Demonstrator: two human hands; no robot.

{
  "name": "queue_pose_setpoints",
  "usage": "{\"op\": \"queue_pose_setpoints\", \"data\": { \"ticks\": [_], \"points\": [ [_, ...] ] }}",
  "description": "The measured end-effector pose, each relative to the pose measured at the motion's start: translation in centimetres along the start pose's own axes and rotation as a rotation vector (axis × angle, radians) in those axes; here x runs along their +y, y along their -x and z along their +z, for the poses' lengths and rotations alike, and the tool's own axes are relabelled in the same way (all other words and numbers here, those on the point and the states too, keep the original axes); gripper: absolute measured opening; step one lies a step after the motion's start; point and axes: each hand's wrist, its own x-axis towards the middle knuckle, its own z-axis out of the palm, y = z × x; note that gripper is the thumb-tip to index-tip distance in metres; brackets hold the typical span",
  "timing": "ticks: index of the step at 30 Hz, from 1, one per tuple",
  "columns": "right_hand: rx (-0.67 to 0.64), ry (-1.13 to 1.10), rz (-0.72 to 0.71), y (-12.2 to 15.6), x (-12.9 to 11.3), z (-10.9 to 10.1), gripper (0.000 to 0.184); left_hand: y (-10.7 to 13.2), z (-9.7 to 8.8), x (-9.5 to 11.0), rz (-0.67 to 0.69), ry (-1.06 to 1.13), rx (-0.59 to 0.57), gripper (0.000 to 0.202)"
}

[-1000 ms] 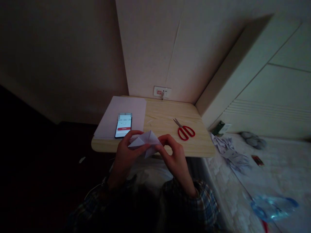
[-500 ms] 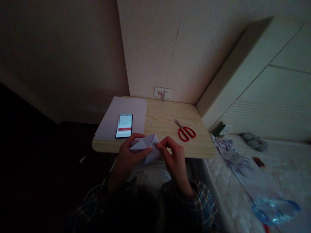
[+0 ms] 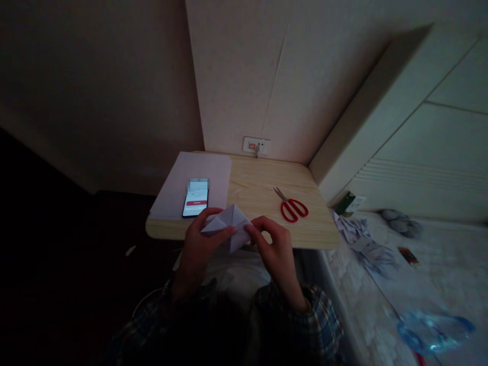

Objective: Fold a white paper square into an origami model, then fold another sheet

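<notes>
A folded white paper shape [image 3: 227, 223] is held over the near edge of a small wooden table [image 3: 259, 188]. My left hand [image 3: 198, 249] pinches its left side with thumb and fingers closed. My right hand [image 3: 275, 249] grips its right side, fingers curled round the fold. A phone [image 3: 195, 198] with a lit screen lies just beyond my left hand, on a white sheet of paper [image 3: 198, 170]. Red-handled scissors [image 3: 292, 207] lie on the table to the right of my right hand.
A wall socket [image 3: 256, 146] sits behind the table. To the right is a bed with a pile of folded paper pieces [image 3: 362, 241], a green box [image 3: 347, 203], a grey bundle [image 3: 400, 223] and a clear plastic bottle [image 3: 434, 330]. The left side is dark.
Both hands have shifted slightly on the folded paper, turning it a little. Nothing on the table has moved.
</notes>
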Motion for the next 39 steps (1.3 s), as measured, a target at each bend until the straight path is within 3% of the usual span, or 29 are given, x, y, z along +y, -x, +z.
{"op": "queue_pose_setpoints", "data": {
  "ticks": [5,15,18,28,35,39],
  "points": [
    [0.017,0.03,-0.025,0.0,0.4,-0.4,0.02,0.1,-0.3,0.4,0.082,-0.073,-0.029,0.045],
    [-0.102,0.051,-0.031,-0.1,1.0,-0.7,0.016,-0.7,-2.6,1.4,0.16,-0.266,-0.261,0.029],
    [-0.12,0.073,-0.036,-0.2,0.9,-0.8,0.017,-0.7,-2.9,1.5,0.114,-0.259,-0.314,0.033],
    [-0.233,0.115,-0.076,-0.2,0.8,-0.7,0.019,-0.9,-2.8,1.6,0.1,-0.299,-0.354,0.028],
    [-0.063,0.16,-0.121,-0.2,0.7,-0.4,0.02,-0.7,-2.6,1.5,0.107,-0.252,-0.309,0.025],
    [-0.056,0.192,-0.191,-0.4,0.7,-0.2,0.019,-0.6,-2.3,1.5,0.119,-0.256,-0.295,0.022]
  ]
}}
